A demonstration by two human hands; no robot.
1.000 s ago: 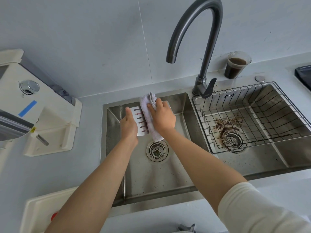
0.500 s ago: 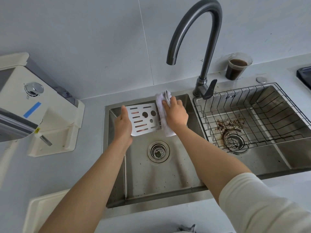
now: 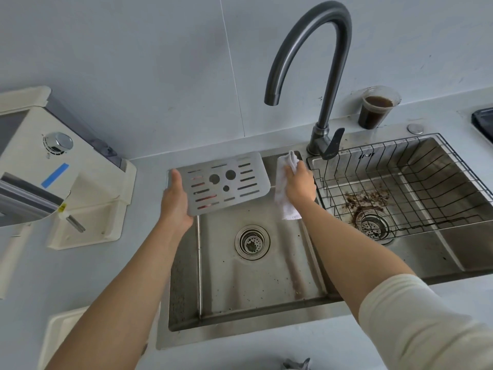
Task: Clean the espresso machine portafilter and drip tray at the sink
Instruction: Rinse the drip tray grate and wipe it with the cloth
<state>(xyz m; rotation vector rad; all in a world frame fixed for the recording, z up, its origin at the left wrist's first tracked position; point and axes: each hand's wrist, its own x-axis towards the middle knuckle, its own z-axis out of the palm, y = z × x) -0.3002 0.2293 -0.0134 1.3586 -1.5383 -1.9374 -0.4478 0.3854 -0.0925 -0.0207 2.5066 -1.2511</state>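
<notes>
Flat slotted grey metal drip-tray plate (image 3: 224, 182): thin, stiff, light, probably slick; left hand (image 3: 174, 205) grips one end. Right hand (image 3: 300, 186) clutches white cloth (image 3: 286, 209).

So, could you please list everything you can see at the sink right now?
grey perforated metal drip tray plate: one, grey, held above the left basin
white cloth: one, white, right of the plate
stainless steel double sink: one, silver, centre
round drain strainers: two, silver, one per basin
black wire basket: one, black, in the right basin
coffee grounds: one patch, brown, by the right drain
dark grey gooseneck tap: one, dark grey, behind the sink
clear plastic cup of dark liquid: one, clear, counter right of the tap
cream espresso machine: one, cream, counter left
left hand: one, grips the plate's left edge
right hand: one, holds the cloth
</notes>
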